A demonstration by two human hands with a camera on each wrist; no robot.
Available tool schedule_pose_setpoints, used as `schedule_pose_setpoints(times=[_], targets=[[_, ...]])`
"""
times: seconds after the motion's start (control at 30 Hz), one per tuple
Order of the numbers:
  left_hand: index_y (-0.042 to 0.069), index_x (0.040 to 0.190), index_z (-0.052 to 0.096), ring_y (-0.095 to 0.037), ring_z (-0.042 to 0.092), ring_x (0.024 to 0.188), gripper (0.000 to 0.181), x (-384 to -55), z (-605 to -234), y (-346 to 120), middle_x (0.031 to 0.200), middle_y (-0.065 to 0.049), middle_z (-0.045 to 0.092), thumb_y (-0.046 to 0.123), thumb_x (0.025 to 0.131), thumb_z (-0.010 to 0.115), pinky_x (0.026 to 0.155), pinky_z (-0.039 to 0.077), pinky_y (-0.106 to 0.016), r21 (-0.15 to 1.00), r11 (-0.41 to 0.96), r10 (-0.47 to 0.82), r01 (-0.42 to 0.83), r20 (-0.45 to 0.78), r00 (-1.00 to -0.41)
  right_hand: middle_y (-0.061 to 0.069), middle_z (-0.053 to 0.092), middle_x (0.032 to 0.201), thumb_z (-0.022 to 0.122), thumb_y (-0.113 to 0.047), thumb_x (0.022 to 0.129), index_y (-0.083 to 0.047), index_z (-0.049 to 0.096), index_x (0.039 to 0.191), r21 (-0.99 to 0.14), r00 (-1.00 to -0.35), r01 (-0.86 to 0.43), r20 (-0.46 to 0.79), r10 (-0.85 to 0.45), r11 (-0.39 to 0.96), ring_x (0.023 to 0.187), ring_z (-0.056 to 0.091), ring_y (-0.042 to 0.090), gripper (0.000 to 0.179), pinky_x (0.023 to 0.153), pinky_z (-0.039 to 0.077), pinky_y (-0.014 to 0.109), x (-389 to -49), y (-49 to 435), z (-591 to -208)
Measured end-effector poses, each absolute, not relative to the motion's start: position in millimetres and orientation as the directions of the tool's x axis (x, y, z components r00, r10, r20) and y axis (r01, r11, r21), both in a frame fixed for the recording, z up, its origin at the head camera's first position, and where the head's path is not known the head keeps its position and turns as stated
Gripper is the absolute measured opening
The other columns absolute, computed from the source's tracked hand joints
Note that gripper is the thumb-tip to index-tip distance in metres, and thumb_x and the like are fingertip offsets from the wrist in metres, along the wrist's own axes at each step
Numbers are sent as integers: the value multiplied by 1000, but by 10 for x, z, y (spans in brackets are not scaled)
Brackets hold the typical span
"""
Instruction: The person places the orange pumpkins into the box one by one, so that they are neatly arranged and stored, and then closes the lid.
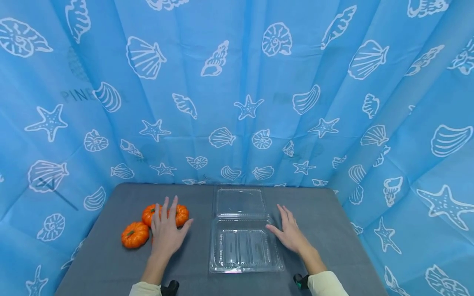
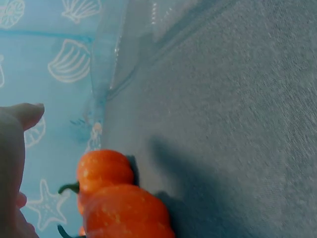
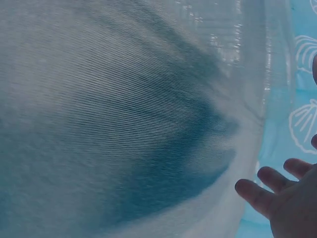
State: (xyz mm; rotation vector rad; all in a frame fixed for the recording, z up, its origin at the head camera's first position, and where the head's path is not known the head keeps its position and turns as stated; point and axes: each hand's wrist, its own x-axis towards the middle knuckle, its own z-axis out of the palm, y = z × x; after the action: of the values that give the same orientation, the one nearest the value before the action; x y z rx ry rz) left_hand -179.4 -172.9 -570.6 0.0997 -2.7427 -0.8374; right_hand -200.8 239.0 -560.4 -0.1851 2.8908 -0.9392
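Several small orange pumpkins (image 1: 135, 235) with green stems sit together on the left of the table. Over them my left hand (image 1: 167, 232) hovers with fingers spread and partly hides them; in the left wrist view two pumpkins (image 2: 126, 213) show below the hand. A clear plastic clamshell box (image 1: 244, 246) lies unfolded in the middle, its lid (image 1: 240, 202) flat toward the back. To the right of the box is my right hand (image 1: 290, 234), fingers extended, holding nothing, its thumb overlapping the box's right edge in the head view.
A grey cloth (image 1: 318, 205) covers the table. Blue curtains (image 1: 244, 82) with white shell and starfish prints hang behind it and at both sides. Dark straps (image 1: 300, 281) are on both wrists below the light sleeves (image 1: 327, 283).
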Motion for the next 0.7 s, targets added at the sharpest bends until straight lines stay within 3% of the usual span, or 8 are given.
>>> schedule_pose_setpoints(times=[0.33,0.57,0.7], targets=[[23,163,24,-45,24,144,92,-1720,-5815,-1885,165,-17,27,53,90,73,111,24,-69,662,750,-198,12,242,-950,22,31,163,62,-50,99,-13,22,163,-659,-989,-77,-42,-139,748,151,32,45,85,119,32,64,-1897,2444,-5730],[17,161,30,-43,30,137,87,-1623,-5866,-2024,159,-21,37,48,92,73,109,30,-63,713,701,-210,15,227,-951,18,44,156,68,-41,98,-14,33,159,-744,-989,-98,-3,-150,661,137,52,41,76,103,52,55,-1827,2457,-5837],[14,159,32,-41,34,132,84,-1558,-5912,-2084,157,-20,39,50,93,71,105,32,-60,731,683,-220,4,211,-952,15,54,150,67,-34,99,-18,43,154,-820,-993,-64,-5,-119,569,131,58,38,63,101,53,53,-1828,2448,-5899]])
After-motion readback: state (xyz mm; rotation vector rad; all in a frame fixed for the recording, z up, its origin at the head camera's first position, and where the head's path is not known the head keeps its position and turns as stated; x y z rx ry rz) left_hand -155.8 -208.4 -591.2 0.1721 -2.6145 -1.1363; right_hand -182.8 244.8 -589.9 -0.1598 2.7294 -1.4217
